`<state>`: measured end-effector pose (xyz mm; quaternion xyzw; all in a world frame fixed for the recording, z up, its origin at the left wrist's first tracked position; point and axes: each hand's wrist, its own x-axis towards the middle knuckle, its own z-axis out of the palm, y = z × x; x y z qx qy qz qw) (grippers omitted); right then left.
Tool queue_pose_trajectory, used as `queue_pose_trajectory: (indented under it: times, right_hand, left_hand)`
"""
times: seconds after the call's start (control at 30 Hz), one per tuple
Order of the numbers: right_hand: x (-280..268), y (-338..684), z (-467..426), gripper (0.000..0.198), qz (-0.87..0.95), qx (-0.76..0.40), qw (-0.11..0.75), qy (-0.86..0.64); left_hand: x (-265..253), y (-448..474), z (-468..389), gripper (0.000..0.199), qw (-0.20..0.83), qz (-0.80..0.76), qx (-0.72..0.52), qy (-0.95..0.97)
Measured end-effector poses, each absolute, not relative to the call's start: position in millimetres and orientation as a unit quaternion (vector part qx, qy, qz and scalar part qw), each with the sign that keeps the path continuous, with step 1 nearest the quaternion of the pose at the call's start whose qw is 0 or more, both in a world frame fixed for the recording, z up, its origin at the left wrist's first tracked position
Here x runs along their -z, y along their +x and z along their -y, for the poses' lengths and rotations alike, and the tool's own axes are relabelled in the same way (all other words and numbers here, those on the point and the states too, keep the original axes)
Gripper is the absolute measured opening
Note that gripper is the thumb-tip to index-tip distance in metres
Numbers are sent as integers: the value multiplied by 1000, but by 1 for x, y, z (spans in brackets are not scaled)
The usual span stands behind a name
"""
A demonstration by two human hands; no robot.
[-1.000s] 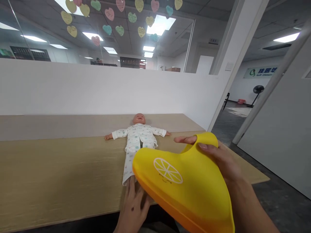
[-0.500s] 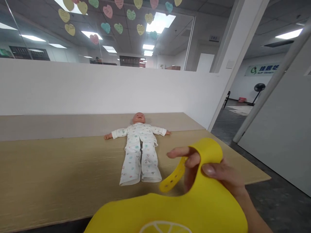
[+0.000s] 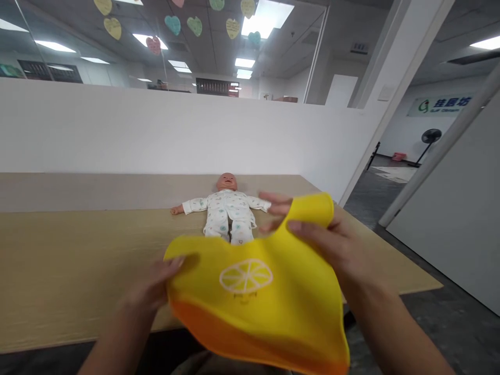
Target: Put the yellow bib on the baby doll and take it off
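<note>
A yellow silicone bib [image 3: 297, 276] with a white lemon-slice print and an orange-looking lower pocket hangs between my hands in front of me. My right hand [image 3: 332, 239] grips its neck strap at the upper right, thumb on the near face and fingers behind. On the bib's left edge, my left hand [image 3: 156, 284] pinches with the thumb in front; its other fingers are blurred or hidden. Beyond the bib a baby doll [image 3: 228, 205] in white printed clothes lies face up on the table, arms spread. The bib covers its lower legs.
The light-brown table [image 3: 78, 265] runs up to a white half wall [image 3: 156, 130] with glass above. Heart-shaped notes [image 3: 194, 26] stick to the glass. To the right are a doorway, a white door [image 3: 453, 187] and a standing fan [image 3: 430, 136].
My left hand has come into view and taken hold of the bib's left edge. The bib has risen and its lemon print now shows whole. The camera view has tilted down slightly.
</note>
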<state>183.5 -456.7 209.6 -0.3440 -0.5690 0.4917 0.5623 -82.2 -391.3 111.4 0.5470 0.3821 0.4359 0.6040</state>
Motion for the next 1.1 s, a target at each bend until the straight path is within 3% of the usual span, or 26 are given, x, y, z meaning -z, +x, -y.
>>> queue_pose_trajectory:
  times: [0.13,0.23,0.37,0.7,1.1]
  right_hand:
    - [-236,188,411,17,568,-387,617,-383]
    - [-245,193,367,25,572,-366,622,-390]
    - [-242,196,311,26,562,-343,619,-427]
    - [-207,204,196,22,591,-308,560,-493]
    - [-96,229,68,36,635,-61,374,-673]
  left_hand:
    - [-177,-54,344,55,615,-303,-465,560]
    - [-190,-45,308,59,588,-271,-483,590]
    - [-183,-41,274,62,568,-255,-496,605]
    - [-170,-27,179,45,570,-311,-499,574]
    - [-87,-10,57,23,596,-391,-421,561]
